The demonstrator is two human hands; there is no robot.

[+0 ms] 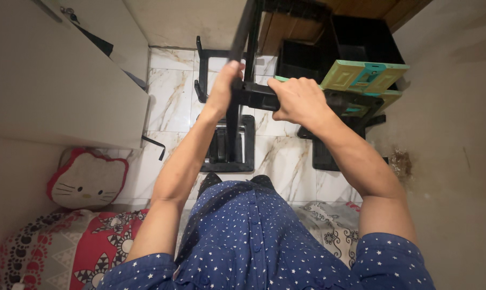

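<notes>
While both arms reach forward, left hand (224, 86) and right hand (298, 100) each grip the black frame (256, 95) tightly.

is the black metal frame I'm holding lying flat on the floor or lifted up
Lifted. Both hands, left hand and right hand, grip the black frame above the marble floor.

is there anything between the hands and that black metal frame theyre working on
Nothing visible stands between them. The left hand is already wrapped around an upright black bar of the frame, and the right hand grips its horizontal bar. The green panel sits behind, beyond the right hand.
</notes>
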